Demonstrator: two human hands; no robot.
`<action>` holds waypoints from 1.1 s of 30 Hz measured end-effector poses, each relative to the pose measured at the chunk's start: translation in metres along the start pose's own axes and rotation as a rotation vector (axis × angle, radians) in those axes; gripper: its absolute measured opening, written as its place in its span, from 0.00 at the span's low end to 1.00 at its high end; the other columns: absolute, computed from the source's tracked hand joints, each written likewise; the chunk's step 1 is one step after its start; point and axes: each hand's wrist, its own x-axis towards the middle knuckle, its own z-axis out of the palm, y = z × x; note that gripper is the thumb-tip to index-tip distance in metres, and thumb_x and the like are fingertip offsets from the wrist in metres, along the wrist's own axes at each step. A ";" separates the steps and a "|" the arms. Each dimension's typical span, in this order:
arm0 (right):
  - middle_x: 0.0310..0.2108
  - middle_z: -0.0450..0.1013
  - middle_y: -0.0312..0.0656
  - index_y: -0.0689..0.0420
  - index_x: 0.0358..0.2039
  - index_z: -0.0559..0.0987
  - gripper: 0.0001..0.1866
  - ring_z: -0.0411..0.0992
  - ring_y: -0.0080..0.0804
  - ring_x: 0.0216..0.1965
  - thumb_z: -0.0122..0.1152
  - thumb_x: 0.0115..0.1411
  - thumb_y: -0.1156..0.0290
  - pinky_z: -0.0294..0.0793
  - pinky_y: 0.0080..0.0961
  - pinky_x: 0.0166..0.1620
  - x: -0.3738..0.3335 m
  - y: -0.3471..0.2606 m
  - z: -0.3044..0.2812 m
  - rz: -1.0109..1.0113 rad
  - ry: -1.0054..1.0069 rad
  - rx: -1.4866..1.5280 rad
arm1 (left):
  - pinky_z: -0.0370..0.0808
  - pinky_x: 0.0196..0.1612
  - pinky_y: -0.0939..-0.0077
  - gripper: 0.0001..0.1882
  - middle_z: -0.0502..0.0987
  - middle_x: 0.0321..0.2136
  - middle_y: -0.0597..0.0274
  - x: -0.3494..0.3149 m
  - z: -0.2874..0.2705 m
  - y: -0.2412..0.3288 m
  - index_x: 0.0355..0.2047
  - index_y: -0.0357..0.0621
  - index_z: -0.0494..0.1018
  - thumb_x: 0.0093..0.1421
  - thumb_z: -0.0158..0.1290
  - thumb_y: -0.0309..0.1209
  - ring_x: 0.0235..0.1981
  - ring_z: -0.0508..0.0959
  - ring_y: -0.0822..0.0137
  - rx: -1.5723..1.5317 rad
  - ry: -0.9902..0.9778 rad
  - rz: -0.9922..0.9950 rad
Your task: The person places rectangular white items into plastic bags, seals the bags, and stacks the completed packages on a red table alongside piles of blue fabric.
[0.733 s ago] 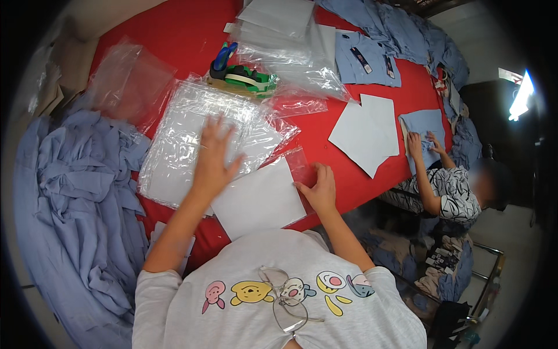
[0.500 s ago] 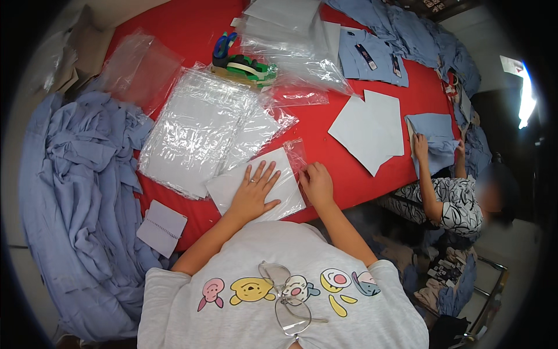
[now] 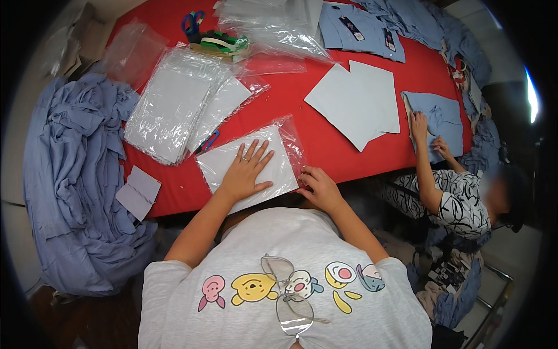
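Note:
A white sheet (image 3: 282,168) inside a clear plastic bag (image 3: 292,142) lies at the table's near edge. My left hand (image 3: 248,170) rests flat on it, fingers spread. At the bag's lower right corner, my right hand (image 3: 321,189) pinches the plastic edge between thumb and fingers. Just beyond the sheet's left corner, a small tool with blue handles (image 3: 207,141) pokes out by a stack of bagged white sheets (image 3: 168,104). Loose white sheets (image 3: 346,99) lie farther right, overlapping one another.
Blue-handled scissors (image 3: 192,23) and a green tape dispenser (image 3: 221,42) stand behind the stack. More clear bags (image 3: 270,26) and folded blue garments (image 3: 360,35) lie at the back. Blue cloth (image 3: 81,174) is heaped left, near a notebook (image 3: 139,191). A co-worker (image 3: 453,198) handles a blue garment (image 3: 444,113).
The bagged sheet has shifted nearer to me and apart from the stack, uncovering the blue-handled tool. Both my hands stay on it. The co-worker's far hand has moved nearer over the garment.

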 end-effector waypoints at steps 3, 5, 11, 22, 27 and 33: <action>0.51 0.79 0.43 0.59 0.47 0.84 0.16 0.80 0.45 0.51 0.74 0.58 0.72 0.82 0.40 0.55 -0.014 0.019 0.008 -0.180 -0.055 -0.008 | 0.41 0.82 0.39 0.53 0.48 0.83 0.54 0.005 0.002 0.010 0.81 0.54 0.57 0.63 0.57 0.66 0.83 0.45 0.47 0.006 -0.019 0.004; 0.50 0.80 0.43 0.60 0.46 0.84 0.14 0.80 0.44 0.51 0.72 0.60 0.75 0.82 0.39 0.54 -0.022 0.031 0.007 -0.192 -0.050 -0.027 | 0.41 0.82 0.40 0.53 0.49 0.83 0.55 0.005 0.002 0.011 0.81 0.55 0.57 0.63 0.57 0.66 0.83 0.45 0.48 0.006 -0.020 -0.002; 0.48 0.81 0.44 0.62 0.43 0.84 0.10 0.80 0.44 0.46 0.69 0.61 0.77 0.82 0.38 0.51 -0.018 0.045 -0.005 -0.198 -0.013 0.001 | 0.39 0.82 0.42 0.53 0.48 0.83 0.56 0.006 0.006 0.016 0.81 0.56 0.56 0.64 0.55 0.67 0.83 0.44 0.48 0.066 -0.024 -0.034; 0.38 0.80 0.36 0.63 0.40 0.83 0.04 0.77 0.22 0.37 0.67 0.70 0.76 0.77 0.20 0.42 -0.035 0.081 -0.013 0.765 0.367 0.842 | 0.39 0.83 0.42 0.52 0.47 0.83 0.57 0.006 0.006 0.020 0.81 0.59 0.56 0.64 0.54 0.67 0.83 0.45 0.49 0.063 -0.072 -0.036; 0.43 0.79 0.35 0.60 0.50 0.81 0.08 0.78 0.19 0.41 0.65 0.72 0.74 0.76 0.20 0.41 -0.044 0.073 0.001 0.710 0.505 0.843 | 0.40 0.82 0.42 0.52 0.48 0.83 0.56 0.009 0.006 0.024 0.81 0.59 0.56 0.63 0.55 0.67 0.83 0.46 0.48 0.050 -0.061 -0.034; 0.46 0.80 0.42 0.57 0.44 0.82 0.11 0.77 0.43 0.41 0.70 0.62 0.69 0.75 0.40 0.50 0.039 0.038 -0.028 -0.070 0.254 -0.278 | 0.41 0.82 0.41 0.51 0.49 0.83 0.58 0.009 0.005 0.023 0.81 0.60 0.56 0.64 0.56 0.66 0.83 0.47 0.48 0.051 -0.047 -0.030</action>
